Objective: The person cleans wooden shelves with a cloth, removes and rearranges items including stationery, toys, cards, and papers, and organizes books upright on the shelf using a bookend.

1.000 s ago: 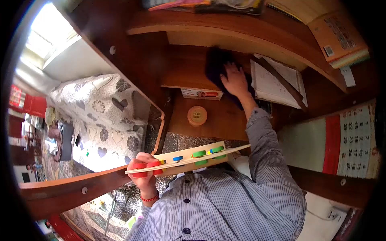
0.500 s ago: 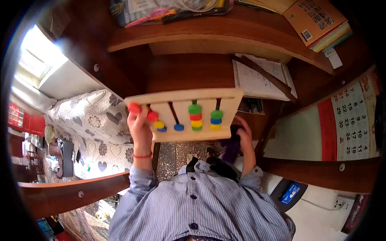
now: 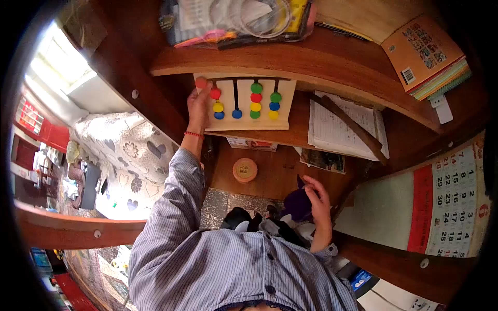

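My left hand (image 3: 197, 110) grips the left edge of a pale wooden sliding-disc puzzle board (image 3: 249, 123), which is at the middle shelf. Dark vertical slots on its face hold coloured discs: red, yellow and blue on the left, one blue disc (image 3: 237, 114) alone, and two stacks to the right. A red disc (image 3: 201, 83) shows by my left fingertips. Low on the right, near my lap, my right hand (image 3: 320, 205) has its fingers closed on a dark purple cloth (image 3: 297, 205), whose full shape is partly hidden.
A written notebook (image 3: 337, 122) with a brown wooden strip (image 3: 350, 127) lies right of the board. Below is a round orange container (image 3: 245, 170). Overhead, a shelf edge (image 3: 290, 56) carries a plastic packet (image 3: 238, 23) and stacked books (image 3: 423, 57). A calendar (image 3: 451, 202) hangs right.
My left hand has carried the board forward, away from my body and onto the shelf. The orange container has come into view below. My right hand stays low with the purple cloth.
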{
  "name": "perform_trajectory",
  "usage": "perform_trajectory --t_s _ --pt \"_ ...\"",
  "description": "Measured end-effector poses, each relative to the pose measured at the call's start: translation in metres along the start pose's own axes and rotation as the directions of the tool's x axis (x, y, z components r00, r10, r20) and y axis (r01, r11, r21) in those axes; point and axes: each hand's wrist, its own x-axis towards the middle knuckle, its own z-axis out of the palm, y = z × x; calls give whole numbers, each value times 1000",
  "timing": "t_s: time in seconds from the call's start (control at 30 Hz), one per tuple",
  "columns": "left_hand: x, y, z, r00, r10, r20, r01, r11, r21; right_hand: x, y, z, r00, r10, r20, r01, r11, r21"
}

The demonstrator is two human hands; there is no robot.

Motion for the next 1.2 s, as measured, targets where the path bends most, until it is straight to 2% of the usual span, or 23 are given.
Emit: perform_trajectory --t_s 0.13,0.23,0.33,0.43,0.47,0.57,0.67,0.73,0.77,0.8,0.83,0.87,0.9,0.93,0.97,1.0,1.03,1.1,1.17,1.2 --pt "41 -19 -21 999 -7 44 10 997 -76 -11 12 1 997 -51 -51 49 998 -40" --pt "71 -49 -46 999 -9 -43 11 999 48 -27 -6 15 991 -18 -135 15 1000 -23" --pt "67 -53 -42 993 4 115 12 990 -137 -36 -15 16 975 -18 -223 24 999 26" --pt "44 -38 -36 996 32 86 -39 996 79 -40 -28 19 946 -44 -321 86 989 118" --pt "29 -32 -28 996 41 82 -45 997 55 -38 -29 21 940 -70 -335 123 983 138" --pt "2 -30 -32 996 69 64 -84 956 282 -31 -37 33 941 -127 -313 172 977 122" --pt "-27 -40 -43 987 123 -107 -63 893 446 -17 -46 51 926 -240 -292 251 968 3" --pt "-76 -31 -31 971 231 -65 -155 810 565 -6 -56 64 912 -310 -268 307 950 -56" --pt "-96 -36 -36 975 220 40 -206 810 549 -1 -59 70 905 -334 -263 327 942 -69" --pt "-123 -28 -22 979 143 146 -196 858 474 4 -66 76 896 -392 -209 386 920 -70" --pt "-142 -41 -29 959 -63 277 -21 957 290 7 -70 82 913 -388 -125 387 921 -37" --pt "-160 -69 -35 921 -79 381 -21 967 253 12 -72 90 896 -443 -34 440 896 -65" --pt "-182 -46 -11 841 -169 515 104 983 152 17 -74 95 867 -494 65 498 863 -89" --pt "-192 -58 -17 804 -270 530 257 961 100 20 -78 99 814 -537 221 569 813 -124" --pt "-205 -57 -18 740 -510 439 579 815 -28 23 -85 100 741 -558 373 641 753 -147" --pt "-205 -61 -16 710 -585 391 681 712 -172 21 -98 95 731 -494 471 638 739 -215" --pt "-206 -60 -15 707 -626 330 704 670 -237 31 -103 84 804 -455 382 581 736 -347" --pt "-203 -50 -9 724 -623 298 685 701 -198 63 -109 49 904 -397 160 413 709 -571" --pt "-203 -46 -17 765 -551 334 631 744 -218 114 -95 -9 814 -579 -47 353 557 -752" --pt "-205 -44 -23 780 -517 352 607 761 -228 138 -88 -36 800 -591 -104 224 455 -862"
